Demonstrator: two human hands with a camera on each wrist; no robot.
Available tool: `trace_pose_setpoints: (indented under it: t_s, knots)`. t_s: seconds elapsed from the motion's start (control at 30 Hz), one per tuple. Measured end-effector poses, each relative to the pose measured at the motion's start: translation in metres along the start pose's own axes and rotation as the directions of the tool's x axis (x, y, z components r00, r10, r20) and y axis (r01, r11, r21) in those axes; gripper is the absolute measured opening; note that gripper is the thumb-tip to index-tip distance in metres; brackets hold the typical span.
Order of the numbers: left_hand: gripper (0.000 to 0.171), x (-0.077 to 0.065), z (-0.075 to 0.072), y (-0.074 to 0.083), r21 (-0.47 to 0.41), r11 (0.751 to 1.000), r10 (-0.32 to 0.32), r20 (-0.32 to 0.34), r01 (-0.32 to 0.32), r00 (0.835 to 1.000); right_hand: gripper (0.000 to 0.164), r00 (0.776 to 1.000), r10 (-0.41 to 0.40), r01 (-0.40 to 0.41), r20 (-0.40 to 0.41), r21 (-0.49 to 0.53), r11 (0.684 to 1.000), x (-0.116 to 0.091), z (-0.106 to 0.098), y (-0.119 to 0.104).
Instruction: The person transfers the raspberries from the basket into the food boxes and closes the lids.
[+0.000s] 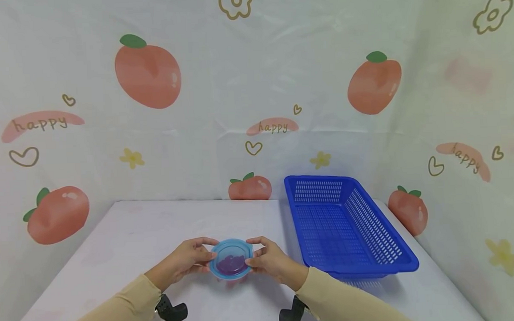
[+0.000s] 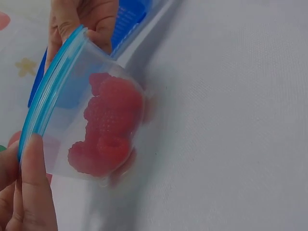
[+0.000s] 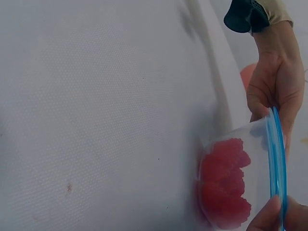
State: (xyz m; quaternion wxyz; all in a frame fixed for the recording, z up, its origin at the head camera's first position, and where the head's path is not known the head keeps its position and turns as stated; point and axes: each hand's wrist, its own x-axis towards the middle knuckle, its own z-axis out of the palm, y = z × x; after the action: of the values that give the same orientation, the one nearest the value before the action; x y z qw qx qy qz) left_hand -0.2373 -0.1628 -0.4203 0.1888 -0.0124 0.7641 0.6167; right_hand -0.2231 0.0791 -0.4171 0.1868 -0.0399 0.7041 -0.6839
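A round, see-through plastic food container with a blue lid is held between both hands above the white table, close to its surface. Red raspberries lie in its lower part, visible through the cloudy wall in both wrist views. My left hand pinches the rim on the left side, thumb on the lid and fingers beneath the edge. On the opposite side, my right hand grips the rim in the same way. The lid appears to sit on the container all round the part that shows.
To the right on the white table stands a large blue plastic basket with slotted walls. A fruit-patterned cloth hangs behind and at the sides. Each wrist carries a black camera below the sleeve.
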Motion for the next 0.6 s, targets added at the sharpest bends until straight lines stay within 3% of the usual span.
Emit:
trace_pose_setpoints:
  t_s: [0.17, 0.37, 0.5, 0.6]
  knots:
    - [0.050, 0.000, -0.003, -0.003, -0.017, 1.000, 0.001, 0.031, -0.001, 1.000, 0.058, 0.999, 0.031, -0.031, 0.017, -0.010, 0.999, -0.001, -0.001, 0.000]
    - [0.055, -0.003, -0.007, -0.004, 0.050, 0.999, 0.009, 0.094, -0.014, 0.996, 0.063, 0.999, 0.033, -0.033, 0.004, -0.099, 0.995, -0.006, -0.002, -0.002]
    - [0.057, -0.003, -0.007, -0.001, 0.159, 0.987, 0.027, 0.040, -0.034, 0.999, 0.065, 1.000, 0.006, -0.010, -0.021, -0.200, 0.980, -0.016, -0.004, -0.009]
    - [0.058, -0.002, -0.008, 0.006, 0.302, 0.950, 0.089, -0.037, -0.074, 0.995, 0.065, 1.000, 0.000, 0.002, 0.011, -0.244, 0.970, -0.028, -0.007, -0.021]
